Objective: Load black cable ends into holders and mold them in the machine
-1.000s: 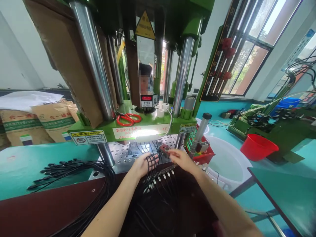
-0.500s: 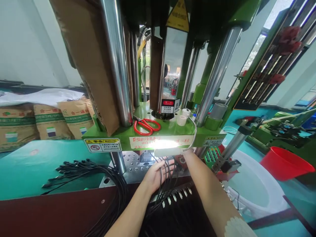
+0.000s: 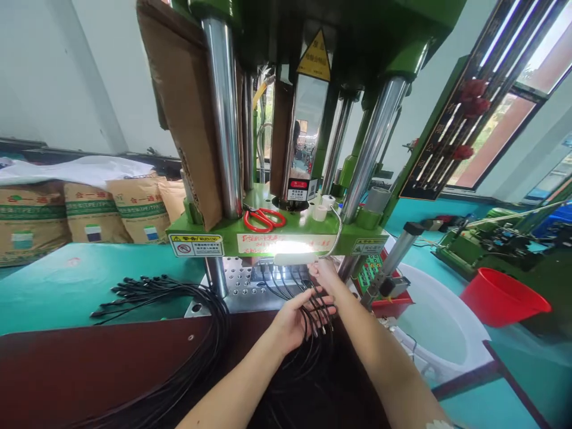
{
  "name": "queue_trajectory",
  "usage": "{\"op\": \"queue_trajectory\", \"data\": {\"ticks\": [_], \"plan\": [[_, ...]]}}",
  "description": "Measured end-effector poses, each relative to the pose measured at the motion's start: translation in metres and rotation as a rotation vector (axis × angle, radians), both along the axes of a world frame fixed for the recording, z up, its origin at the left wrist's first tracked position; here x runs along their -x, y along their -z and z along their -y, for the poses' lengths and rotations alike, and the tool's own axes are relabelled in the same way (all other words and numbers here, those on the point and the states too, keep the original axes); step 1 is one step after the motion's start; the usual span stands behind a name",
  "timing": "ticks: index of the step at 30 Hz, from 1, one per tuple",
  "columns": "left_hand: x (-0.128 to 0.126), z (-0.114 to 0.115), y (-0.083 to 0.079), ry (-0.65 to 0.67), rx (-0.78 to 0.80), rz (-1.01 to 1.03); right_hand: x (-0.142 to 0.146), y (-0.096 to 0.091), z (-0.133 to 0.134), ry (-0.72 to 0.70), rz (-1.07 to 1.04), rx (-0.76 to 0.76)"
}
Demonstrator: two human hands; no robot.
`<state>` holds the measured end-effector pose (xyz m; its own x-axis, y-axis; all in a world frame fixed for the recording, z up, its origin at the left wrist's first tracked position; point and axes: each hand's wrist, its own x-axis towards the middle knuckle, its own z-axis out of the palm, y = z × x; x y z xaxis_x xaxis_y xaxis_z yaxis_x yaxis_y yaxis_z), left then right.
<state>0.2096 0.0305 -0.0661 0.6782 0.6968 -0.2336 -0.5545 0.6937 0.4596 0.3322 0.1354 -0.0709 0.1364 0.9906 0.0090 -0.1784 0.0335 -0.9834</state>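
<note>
My left hand [image 3: 297, 322] is palm up below the press, fingers loosely curled, with several thin black cables [image 3: 318, 307] held across the palm and fingers. Small silvery tips show on some cables just under the fingers. The cables run up to a metal mould [image 3: 263, 275] beneath the lamp, where dark cable ends sit in a row. My right hand [image 3: 322, 275] reaches in at the mould's right side. The lamp and the wrist angle hide most of its fingers, so what it touches cannot be made out.
A white tube lamp [image 3: 295, 258] hangs on the green press edge. Red-handled scissors [image 3: 264, 220] lie on the press plate. A bundle of black cables [image 3: 218, 322] drapes over the brown board [image 3: 134, 363]. At right stand a white tub [image 3: 478, 333] and a red bucket [image 3: 504, 298].
My left hand has come outward from the mould and down with the cables. My right hand shows more from behind the lamp. The row of silvery tips along the front is gone from view.
</note>
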Motion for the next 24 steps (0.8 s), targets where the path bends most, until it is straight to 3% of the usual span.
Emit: {"op": "queue_trajectory", "data": {"ticks": [4,7,12,16,19,20,22,24], "plan": [[-0.003,0.032,-0.012,-0.121,0.065,-0.019,0.006,0.002,0.029,0.075,-0.049,0.013],[0.005,0.055,-0.016,-0.114,0.131,0.009,0.009,0.0,0.045,0.135,-0.078,0.002],[0.021,0.101,-0.002,-0.033,0.19,0.083,0.013,0.002,0.061,0.21,-0.086,0.028],[0.039,0.141,0.014,0.067,0.025,0.028,0.013,0.006,0.068,0.234,-0.047,0.047],[0.075,0.152,0.003,0.12,-0.146,0.048,0.005,0.006,0.071,0.262,0.011,0.051],[0.092,0.149,-0.007,0.071,-0.191,0.076,-0.001,0.006,0.071,0.264,0.039,0.055],[0.131,0.131,-0.033,-0.155,-0.24,0.117,-0.014,0.006,0.074,0.254,0.106,0.072],[0.174,0.102,-0.06,-0.542,-0.254,0.147,-0.029,0.006,0.078,0.22,0.189,0.098]]}}
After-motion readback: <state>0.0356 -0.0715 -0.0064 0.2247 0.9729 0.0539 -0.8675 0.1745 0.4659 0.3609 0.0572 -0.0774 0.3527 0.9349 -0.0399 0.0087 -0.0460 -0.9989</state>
